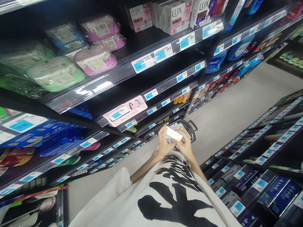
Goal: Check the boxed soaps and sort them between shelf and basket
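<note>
Both hands are up in front of the body, the left hand [163, 142] and the right hand [186, 145] drawn close together with one small white-and-yellow box [174, 134] gripped between them. The forearms slant in from either side, elbows wide, wrists converging, and here are the fingers curling round the ends of that box! The left hand has its fingers up along one end; the right hand takes the opposite end, thumb side turned inward.

And the box itself: its long axis runs across from the left hand to the right hand, slanting, with the left end farther from the body and the right end nearer. A broad, pale face looks up toward the wearer, washed out by glare, so the print is too bright to read.

Just beyond and below the hands sits a dark basket [194, 136], its handle sticking out past the right hand, patterned packs [179, 126] showing inside. Up past the hands, orange bottles [180, 100] line a low shelf. Off to the left of the left hand there's a pink shelf sign [136, 106], and much higher, LUX boxes [176, 19] stand in a row.
</note>
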`<action>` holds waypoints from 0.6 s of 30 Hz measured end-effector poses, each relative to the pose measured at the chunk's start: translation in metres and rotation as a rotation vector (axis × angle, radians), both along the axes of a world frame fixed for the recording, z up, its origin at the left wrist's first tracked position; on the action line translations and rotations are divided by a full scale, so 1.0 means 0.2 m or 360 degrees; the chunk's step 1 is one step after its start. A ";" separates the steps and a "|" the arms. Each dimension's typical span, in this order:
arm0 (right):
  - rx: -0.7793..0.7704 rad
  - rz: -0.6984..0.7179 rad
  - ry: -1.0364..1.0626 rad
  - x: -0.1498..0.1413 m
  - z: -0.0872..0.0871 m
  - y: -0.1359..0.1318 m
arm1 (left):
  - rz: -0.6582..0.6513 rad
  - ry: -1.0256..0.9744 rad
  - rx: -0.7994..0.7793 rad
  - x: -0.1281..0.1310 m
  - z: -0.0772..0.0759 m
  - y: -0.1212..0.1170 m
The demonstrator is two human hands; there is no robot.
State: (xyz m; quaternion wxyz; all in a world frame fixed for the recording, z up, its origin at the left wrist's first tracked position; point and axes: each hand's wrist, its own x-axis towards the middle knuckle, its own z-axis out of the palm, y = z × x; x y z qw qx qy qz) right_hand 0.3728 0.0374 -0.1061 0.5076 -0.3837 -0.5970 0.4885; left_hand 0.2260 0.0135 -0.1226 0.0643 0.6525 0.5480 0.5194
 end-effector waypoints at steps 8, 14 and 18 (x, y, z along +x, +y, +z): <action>0.0017 0.0017 0.0029 -0.01 -0.01 -0.01 | -0.0006 0.0017 0.0065 -0.02 0.01 -0.01; 0.0052 -0.0009 -0.0062 -0.03 0.03 -0.01 | -0.0005 0.0010 -0.0009 -0.03 0.03 -0.01; 0.0084 0.0018 -0.0199 -0.04 0.06 0.00 | 0.0014 -0.0164 -0.0070 -0.03 0.03 -0.01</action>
